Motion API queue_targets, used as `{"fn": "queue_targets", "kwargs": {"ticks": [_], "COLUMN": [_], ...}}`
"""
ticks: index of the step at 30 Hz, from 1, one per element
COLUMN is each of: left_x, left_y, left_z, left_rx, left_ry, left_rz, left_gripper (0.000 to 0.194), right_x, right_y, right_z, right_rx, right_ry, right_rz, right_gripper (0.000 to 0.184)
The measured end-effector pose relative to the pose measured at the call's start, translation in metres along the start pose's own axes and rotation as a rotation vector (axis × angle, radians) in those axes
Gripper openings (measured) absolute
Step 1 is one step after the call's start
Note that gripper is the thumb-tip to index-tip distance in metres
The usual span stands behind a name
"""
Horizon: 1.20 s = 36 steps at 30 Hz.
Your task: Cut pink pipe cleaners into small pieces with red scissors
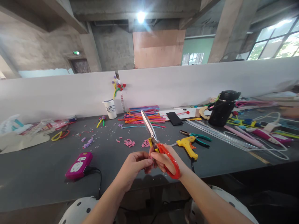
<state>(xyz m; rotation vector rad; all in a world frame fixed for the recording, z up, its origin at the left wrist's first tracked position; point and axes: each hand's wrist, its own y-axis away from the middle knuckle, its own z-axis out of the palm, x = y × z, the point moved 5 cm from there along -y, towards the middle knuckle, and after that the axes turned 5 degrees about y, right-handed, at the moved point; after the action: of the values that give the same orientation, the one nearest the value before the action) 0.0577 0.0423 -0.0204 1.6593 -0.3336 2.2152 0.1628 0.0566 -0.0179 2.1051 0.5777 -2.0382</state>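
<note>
Red-handled scissors (172, 162) rest in my right hand (166, 158), blades pointing up and away over the table. A short yellow piece (150, 142) shows near the pivot; whether it belongs to the scissors I cannot tell. My left hand (137, 163) is closed in a pinch, its fingertips meeting those of my right hand. Something small and pinkish may sit between them, too small to name. Just beyond the hands lie cut pink pieces (129, 143) in a small pile, with another pink pile (146, 143) partly behind the blades.
Right of my hands are a yellow glue gun (187, 146) and teal-handled pliers (201, 140). Behind lie bundled pipe cleaners (142, 117), a phone (174, 118), a white cup (109, 109) and a black flask (221, 109). A magenta box (79, 165) with a cable sits left.
</note>
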Motion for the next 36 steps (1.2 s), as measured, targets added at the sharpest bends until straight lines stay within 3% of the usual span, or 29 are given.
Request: {"fn": "queue_targets", "kwargs": {"ticks": [5,10,18,25,36], "left_x": [0.007,0.025,0.038,0.043,0.043], "left_y": [-0.001,0.003,0.011,0.015,0.016], "left_z": [-0.007,-0.028,-0.034,-0.036,-0.036], "left_rx": [0.098,0.321,0.375,0.415,0.436], "left_ry": [-0.038,-0.041,0.076,-0.016,-0.025], "left_rz": [0.081,0.261,0.372,0.447,0.472], "left_gripper": [0.009,0.012,0.012,0.013,0.011], "right_x": [-0.001,-0.007,0.0,0.002,0.009], "right_y": [0.002,0.009,0.024,0.023,0.023], "right_z": [-0.006,-0.009,0.006,0.007,0.009], "right_rx": [0.089,0.225,0.19,0.235,0.228], "right_ry": [0.175,0.692,1.121,1.319,1.363], "right_rz": [-0.002,-0.086,-0.13,-0.144,-0.114], "right_gripper": [0.021,0.023,0.025,0.023,0.023]}}
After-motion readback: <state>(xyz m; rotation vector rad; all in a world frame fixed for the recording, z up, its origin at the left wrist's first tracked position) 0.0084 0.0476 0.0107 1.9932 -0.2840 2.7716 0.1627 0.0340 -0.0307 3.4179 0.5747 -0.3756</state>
